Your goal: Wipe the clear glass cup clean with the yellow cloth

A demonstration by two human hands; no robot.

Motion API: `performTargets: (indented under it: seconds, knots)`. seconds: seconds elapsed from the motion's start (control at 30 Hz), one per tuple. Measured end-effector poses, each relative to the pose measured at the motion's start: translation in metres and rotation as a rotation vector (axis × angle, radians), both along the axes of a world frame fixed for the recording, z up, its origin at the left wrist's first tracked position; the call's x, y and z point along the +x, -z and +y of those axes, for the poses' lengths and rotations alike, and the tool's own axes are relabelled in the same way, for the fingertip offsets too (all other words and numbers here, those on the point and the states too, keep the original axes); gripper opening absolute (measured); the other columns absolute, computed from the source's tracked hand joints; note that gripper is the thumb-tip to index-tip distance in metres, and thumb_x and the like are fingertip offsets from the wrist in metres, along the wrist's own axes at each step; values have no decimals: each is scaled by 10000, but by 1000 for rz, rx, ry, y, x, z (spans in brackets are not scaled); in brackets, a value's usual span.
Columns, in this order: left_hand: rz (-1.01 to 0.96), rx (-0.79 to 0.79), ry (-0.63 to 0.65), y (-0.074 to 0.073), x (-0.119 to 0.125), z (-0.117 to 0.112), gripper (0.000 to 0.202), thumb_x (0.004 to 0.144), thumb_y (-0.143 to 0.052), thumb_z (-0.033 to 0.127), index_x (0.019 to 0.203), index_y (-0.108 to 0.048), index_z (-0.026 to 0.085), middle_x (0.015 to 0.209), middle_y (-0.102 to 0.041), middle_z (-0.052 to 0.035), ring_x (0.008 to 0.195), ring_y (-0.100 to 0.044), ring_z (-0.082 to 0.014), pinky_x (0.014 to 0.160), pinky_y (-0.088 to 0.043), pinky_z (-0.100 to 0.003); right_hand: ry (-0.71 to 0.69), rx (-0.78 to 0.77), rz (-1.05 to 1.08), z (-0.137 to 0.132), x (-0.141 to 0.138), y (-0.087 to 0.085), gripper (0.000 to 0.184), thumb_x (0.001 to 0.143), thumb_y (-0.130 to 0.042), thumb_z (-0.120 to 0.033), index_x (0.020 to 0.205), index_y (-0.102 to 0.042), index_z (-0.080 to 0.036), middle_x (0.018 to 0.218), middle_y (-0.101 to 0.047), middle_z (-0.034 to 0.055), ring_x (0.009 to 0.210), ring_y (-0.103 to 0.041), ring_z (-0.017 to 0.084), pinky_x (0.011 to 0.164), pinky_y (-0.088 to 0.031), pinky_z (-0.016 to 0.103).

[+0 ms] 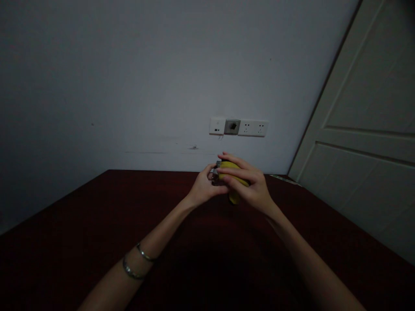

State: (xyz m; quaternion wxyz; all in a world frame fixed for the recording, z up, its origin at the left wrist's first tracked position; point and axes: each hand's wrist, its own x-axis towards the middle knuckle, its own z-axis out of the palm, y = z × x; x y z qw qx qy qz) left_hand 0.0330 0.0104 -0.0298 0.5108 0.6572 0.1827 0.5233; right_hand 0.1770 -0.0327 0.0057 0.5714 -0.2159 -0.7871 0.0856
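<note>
Both of my hands meet over the far middle of the dark red table. My right hand (254, 183) is closed around a yellow object (229, 165) with a rounded body and a dark patch at its upper left end. Part of it juts down below the palm and ends in a dark tip. The fingers cover much of it, so its kind is unclear. My left hand (205, 186), with two metal bangles on the forearm, curls its thumb and fingers about a small clear, shiny piece (215, 175) at the yellow object's left end. Whether the two are joined I cannot tell.
The dark red tabletop (129, 216) runs up to a pale wall (145, 77). Low on the wall, beyond my hands, is a row of sockets (253, 128) and a grey switch plate (232, 126). A panelled door (366, 129) stands along the right side.
</note>
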Motion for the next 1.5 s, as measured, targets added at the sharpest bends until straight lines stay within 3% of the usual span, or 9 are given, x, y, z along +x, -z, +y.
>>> performTargets:
  seconds: [0.1,0.3,0.53,0.77,0.87,1.03,1.3,1.4,1.5]
  knots:
    - [21,33,-35,-2,-2,-2,653,511,-828,253,1043,-463,150,893,-620,-36,810,-621,-161,741,-489,-294,-20,-16,25,2,1,1,203,810,-615,-231,963,-713,-322,1228,-617,10,1196,-520,226,1033,-386,455]
    - [130,96,-114,-5,-7,-6,770,473,-853,265,1128,-459,167,1011,-630,-87,870,-633,-199,774,-501,-333,-86,-223,274,23,6,13,195,843,-580,-298,995,-698,-323,1239,-612,6,1173,-544,201,1015,-410,433]
    - [56,-2,-97,0,-9,4,693,492,-840,293,1068,-485,142,918,-645,-66,794,-635,-177,732,-500,-319,-45,-44,93,7,-5,11,246,800,-629,-194,981,-699,-345,1275,-584,-21,1250,-469,194,1076,-340,433]
    - [43,-112,64,-4,-7,-1,710,472,-834,401,1039,-507,125,848,-629,-49,726,-613,-164,610,-507,-282,-36,-121,227,18,0,14,212,821,-610,-253,997,-694,-336,1275,-586,-9,1172,-543,194,1020,-407,422]
    - [31,-176,49,-4,-6,-5,679,497,-820,421,1032,-518,133,836,-624,-42,693,-608,-155,566,-512,-271,11,-132,306,19,-2,16,202,828,-601,-274,1001,-694,-323,1271,-590,-1,1165,-548,191,1016,-409,428]
    - [-32,-222,9,-2,-8,-4,620,544,-789,471,1012,-552,139,879,-627,-52,714,-613,-157,583,-535,-282,-31,-63,155,10,-7,14,200,817,-612,-267,974,-699,-352,1290,-570,-27,1192,-525,202,1031,-396,455]
    - [28,-117,11,-1,-9,3,700,440,-848,404,996,-523,131,864,-633,-52,749,-620,-174,628,-522,-288,14,-164,220,13,-2,10,186,812,-617,-305,975,-708,-306,1268,-592,16,1151,-560,209,1001,-428,433]
    - [133,-61,-57,-3,-9,2,709,455,-853,346,1032,-501,133,868,-641,-60,754,-625,-173,663,-515,-305,42,-188,198,15,2,9,185,811,-620,-289,973,-711,-288,1255,-601,35,1143,-565,213,992,-435,437]
    - [260,54,-183,-4,-10,1,681,502,-836,338,1060,-506,129,902,-646,-75,792,-626,-185,703,-504,-321,47,-101,53,10,5,7,199,816,-614,-248,984,-704,-304,1260,-596,25,1168,-547,212,1015,-414,458]
